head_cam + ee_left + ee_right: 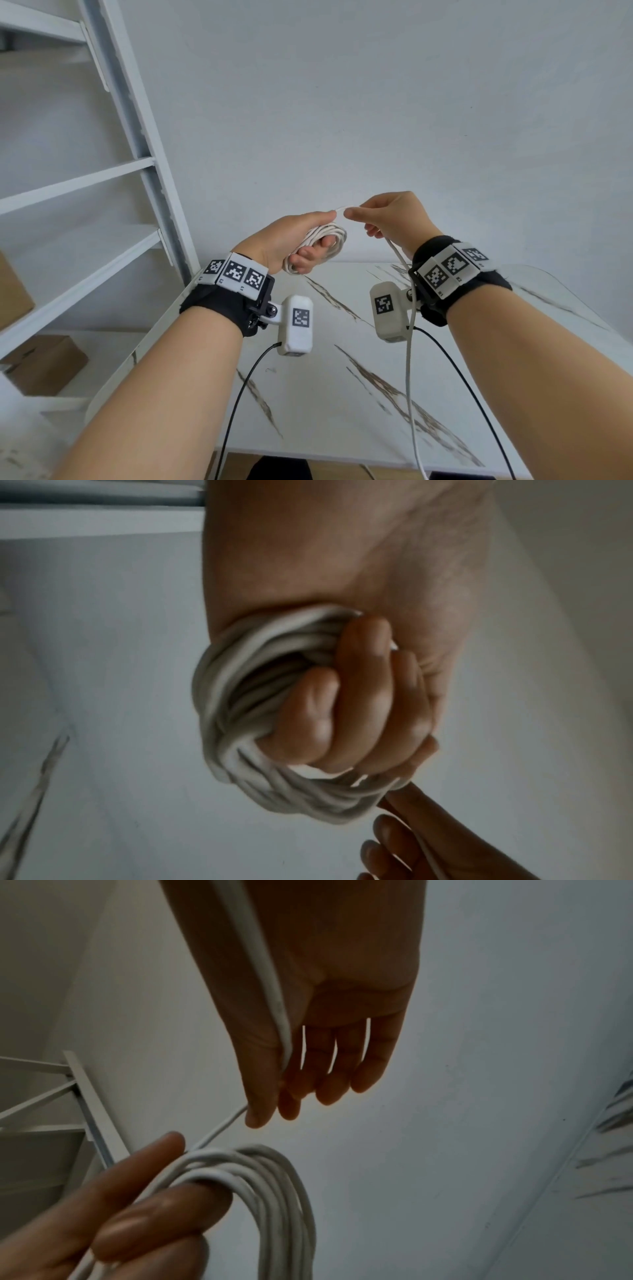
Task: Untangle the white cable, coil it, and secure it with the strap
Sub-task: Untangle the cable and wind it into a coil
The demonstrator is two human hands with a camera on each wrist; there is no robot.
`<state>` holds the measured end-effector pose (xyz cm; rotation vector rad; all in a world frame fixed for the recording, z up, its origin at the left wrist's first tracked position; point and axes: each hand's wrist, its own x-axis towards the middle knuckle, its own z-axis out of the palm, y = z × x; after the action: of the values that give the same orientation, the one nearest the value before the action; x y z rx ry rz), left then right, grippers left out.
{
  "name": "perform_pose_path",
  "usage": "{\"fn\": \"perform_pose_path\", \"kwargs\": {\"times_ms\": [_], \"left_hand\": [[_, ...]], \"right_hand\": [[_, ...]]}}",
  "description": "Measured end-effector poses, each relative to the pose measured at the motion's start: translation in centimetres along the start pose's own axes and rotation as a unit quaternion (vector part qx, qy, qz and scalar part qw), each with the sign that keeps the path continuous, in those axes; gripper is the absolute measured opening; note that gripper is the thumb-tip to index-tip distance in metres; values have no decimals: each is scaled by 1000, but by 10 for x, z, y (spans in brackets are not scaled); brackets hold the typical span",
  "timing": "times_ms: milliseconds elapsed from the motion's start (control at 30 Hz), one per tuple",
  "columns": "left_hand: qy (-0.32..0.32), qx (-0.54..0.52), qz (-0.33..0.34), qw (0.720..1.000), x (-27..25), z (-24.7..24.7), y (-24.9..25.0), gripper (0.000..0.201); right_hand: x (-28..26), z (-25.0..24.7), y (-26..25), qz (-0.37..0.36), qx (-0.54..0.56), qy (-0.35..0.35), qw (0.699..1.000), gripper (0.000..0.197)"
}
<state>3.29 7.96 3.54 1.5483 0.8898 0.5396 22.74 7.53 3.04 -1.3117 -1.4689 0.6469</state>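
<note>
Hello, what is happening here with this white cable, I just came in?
A person is winding a white cable into a coil above a marble-patterned table. The left hand grips the coil, several loops already gathered around its fingers. The right hand pinches the loose strand right beside the coil and feeds it in. The rest of the cable hangs down past the right wrist, below the table edge, so coiling is not finished. No strap is visible.
</note>
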Motion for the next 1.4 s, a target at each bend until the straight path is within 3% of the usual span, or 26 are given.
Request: {"fn": "perform_pose_path", "kwargs": {"times_ms": [133,233,333,400,500,633,767,867,967,1067,1167,1233,1400], "left_hand": [[32,-83,50,995,0,-7,-2,47],[93,-139,65,984,1,-13,-2,46],[193,-172,70,964,6,-18,-3,45],[278,-206,72,935,8,-24,-6,43],[354,-233,56,904,8,-38,-12,41],[331,-221,48,916,5,-43,-17,42],[190,-259,53,946,4,-31,-13,49],[108,-271,59,955,3,-24,-7,49],[68,-303,82,947,4,-13,2,48],[43,-372,124,919,6,-9,11,51],[53,-414,159,895,12,-9,18,58],[92,-417,175,887,16,-10,22,58],[207,-407,180,871,15,-11,25,35]], "right_hand": [[-3,2,-6,1,27,-34,999,24],[-6,2,-10,3,33,-74,997,17],[-9,3,-12,9,18,-116,993,15],[-11,4,-12,14,7,-140,990,15],[-12,0,-8,25,16,-131,991,13],[-8,-2,0,43,41,-83,995,14],[-2,5,12,65,38,3,997,14],[-3,10,21,93,3,27,995,14],[-9,14,28,103,-48,7,994,15],[-13,20,31,110,-89,-37,989,16],[-17,25,31,104,-108,-84,985,18],[-20,29,28,91,-114,-130,981,19],[-24,35,17,61,-132,-245,959,26]]}}
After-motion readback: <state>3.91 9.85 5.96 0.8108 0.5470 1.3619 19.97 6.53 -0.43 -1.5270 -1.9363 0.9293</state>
